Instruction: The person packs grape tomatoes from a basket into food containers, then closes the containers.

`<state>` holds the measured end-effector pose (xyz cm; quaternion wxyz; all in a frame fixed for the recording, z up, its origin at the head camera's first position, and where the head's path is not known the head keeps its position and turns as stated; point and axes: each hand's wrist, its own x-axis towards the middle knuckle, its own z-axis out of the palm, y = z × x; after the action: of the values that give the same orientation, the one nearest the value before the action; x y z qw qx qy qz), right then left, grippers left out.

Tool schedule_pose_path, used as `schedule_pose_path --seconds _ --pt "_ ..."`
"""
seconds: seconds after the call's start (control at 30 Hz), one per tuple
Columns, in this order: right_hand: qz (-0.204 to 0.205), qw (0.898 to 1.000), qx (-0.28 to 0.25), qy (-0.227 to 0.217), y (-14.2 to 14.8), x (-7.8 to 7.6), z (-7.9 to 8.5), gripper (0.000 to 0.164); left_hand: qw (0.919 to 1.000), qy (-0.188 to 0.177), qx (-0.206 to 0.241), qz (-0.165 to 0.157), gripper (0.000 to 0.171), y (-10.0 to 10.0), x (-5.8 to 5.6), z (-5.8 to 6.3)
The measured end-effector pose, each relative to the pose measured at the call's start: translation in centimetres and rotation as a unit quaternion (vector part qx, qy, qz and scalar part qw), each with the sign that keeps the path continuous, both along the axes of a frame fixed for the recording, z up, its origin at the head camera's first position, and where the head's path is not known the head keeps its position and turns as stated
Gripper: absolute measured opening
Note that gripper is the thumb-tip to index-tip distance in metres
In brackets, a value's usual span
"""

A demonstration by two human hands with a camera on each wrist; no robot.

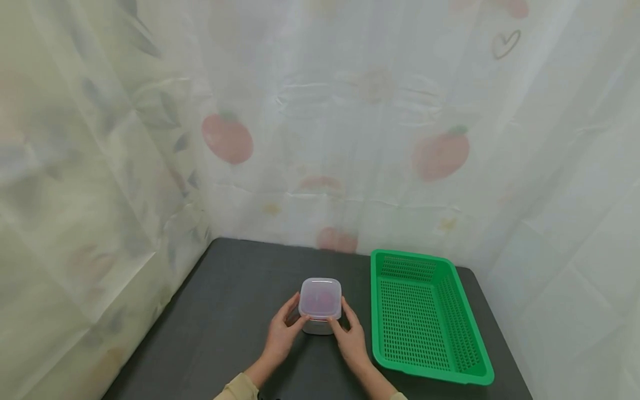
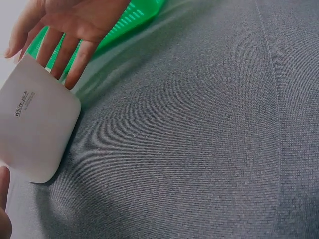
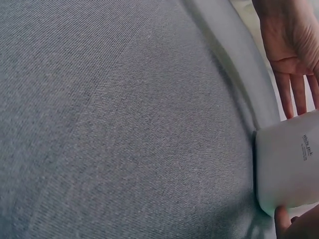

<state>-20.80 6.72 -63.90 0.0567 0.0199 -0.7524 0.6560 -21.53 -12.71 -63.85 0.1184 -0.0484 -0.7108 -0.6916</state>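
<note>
A white plastic food container (image 1: 318, 328) with small dark print on its front stands on the dark grey cloth. Its translucent square lid (image 1: 320, 297) looks pinkish and sits over the top. My left hand (image 1: 282, 334) holds the lid at its left side, thumb at the front corner and fingers along the edge. On the opposite side my right hand (image 1: 352, 339) holds it likewise, thumb near the front corner. The left wrist view shows the container's printed wall (image 2: 37, 122) below the right hand's extended fingers. What lies inside is hidden by the lid.
A green perforated plastic basket (image 1: 377, 311) stands right of the hands on the cloth-covered table (image 1: 220, 333). Pale curtains printed with fruit (image 1: 325, 139) hang behind the table and along both sides.
</note>
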Motion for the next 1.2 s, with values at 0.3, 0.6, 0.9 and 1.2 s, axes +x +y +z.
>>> schedule_pose_path --seconds 0.3,0.6,0.9,1.2 --pt "-0.002 1.0 -0.008 -0.022 0.1 -0.1 -0.6 0.066 0.9998 -0.006 0.003 -0.017 0.069 -0.1 0.1 0.0" --pt "0.01 1.0 -0.008 -0.018 0.2 0.0 -0.4 0.067 0.9985 0.02 -0.044 -0.024 0.061 -0.5 0.0 -0.4" --pt "0.02 0.999 0.014 -0.037 -0.2 -1.7 0.9 0.068 0.9816 -0.066 -0.124 -0.13 0.068 -1.5 -2.0 0.9" --pt "0.013 0.998 0.02 -0.058 -0.6 -2.3 0.9 0.068 0.9662 -0.11 -0.095 -0.213 0.073 -2.5 -2.9 0.8"
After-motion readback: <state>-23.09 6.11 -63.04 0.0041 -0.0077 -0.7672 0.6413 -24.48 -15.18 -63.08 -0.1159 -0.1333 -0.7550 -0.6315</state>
